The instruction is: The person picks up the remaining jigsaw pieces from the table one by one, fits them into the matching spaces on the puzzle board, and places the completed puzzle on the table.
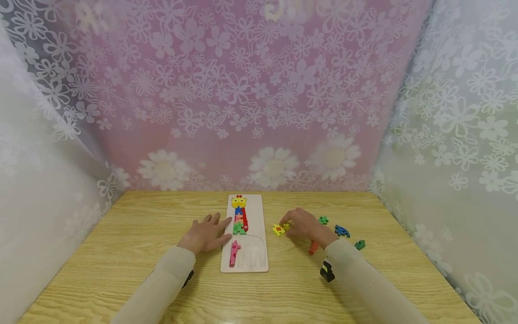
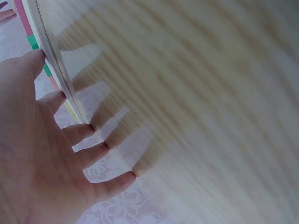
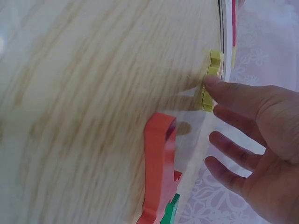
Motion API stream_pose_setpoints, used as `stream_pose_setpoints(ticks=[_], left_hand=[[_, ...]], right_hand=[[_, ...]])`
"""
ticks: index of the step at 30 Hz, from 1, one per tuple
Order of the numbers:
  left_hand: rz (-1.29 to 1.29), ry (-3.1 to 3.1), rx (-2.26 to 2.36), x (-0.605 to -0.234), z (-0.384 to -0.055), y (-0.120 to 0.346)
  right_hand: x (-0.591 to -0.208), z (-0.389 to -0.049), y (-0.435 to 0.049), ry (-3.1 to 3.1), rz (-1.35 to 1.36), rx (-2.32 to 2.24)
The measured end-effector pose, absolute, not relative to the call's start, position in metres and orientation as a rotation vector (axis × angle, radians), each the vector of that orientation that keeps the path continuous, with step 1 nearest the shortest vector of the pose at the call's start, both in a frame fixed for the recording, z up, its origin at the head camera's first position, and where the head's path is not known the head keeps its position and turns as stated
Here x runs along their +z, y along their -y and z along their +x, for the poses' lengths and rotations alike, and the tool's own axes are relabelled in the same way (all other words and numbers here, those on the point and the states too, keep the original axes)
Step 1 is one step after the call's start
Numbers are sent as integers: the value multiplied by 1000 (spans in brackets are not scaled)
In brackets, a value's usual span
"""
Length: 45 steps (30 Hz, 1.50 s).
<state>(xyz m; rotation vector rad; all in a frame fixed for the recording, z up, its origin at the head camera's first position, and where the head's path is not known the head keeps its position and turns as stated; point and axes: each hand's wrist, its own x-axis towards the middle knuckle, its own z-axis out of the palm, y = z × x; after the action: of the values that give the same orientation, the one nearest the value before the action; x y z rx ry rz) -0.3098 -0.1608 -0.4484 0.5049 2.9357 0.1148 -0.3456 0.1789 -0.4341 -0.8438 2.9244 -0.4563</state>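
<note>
A white puzzle board (image 1: pixel 255 211) lies on the table, partly filled with a giraffe: a yellow head (image 1: pixel 238 202), blue, orange, green and red neck pieces, and a pink leg piece (image 1: pixel 234 254) at lower left. My left hand (image 1: pixel 206 235) rests with spread, straight fingers at the board's left edge, its thumb (image 2: pixel 35 63) touching the edge. Right of the board, my right hand (image 1: pixel 304 225) pinches a yellow puzzle piece (image 1: pixel 279 230) with an orange patch, low over the table. The thumb (image 3: pixel 229 91) presses the piece's side, and the other fingers are slightly bent.
Under and beside my right forearm lie a red-orange piece (image 1: pixel 313 247), a green piece (image 1: pixel 323 220), a blue piece (image 1: pixel 341 231) and a dark green piece (image 1: pixel 359 245). Flowered curtains (image 1: pixel 259 112) surround the wooden table (image 1: pixel 162 216) at the back and sides.
</note>
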Motion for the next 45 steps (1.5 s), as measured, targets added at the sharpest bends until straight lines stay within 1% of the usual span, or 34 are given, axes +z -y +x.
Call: stream_pose_setpoints(ticks=[6,18,24,36,45], left_hand=[[517,-2936,113,-450,-311,161],[494,-2941,105,-449,-311,160],[490,-2938,106,-448,-310,159],[502,-2940,116,-449,-311,159],[511,-2943,93,-451,-311,161]], right_hand=[[-436,-348,-180,-2895,-945,-479],[-437,-349,-180,-2922,-1004,-445],[-437,-348,-179,-2977,-1163,-421],[-434,-346,-171,-2961,-1330,-504],[-429,-338,-159,-3003,-1368,-610]])
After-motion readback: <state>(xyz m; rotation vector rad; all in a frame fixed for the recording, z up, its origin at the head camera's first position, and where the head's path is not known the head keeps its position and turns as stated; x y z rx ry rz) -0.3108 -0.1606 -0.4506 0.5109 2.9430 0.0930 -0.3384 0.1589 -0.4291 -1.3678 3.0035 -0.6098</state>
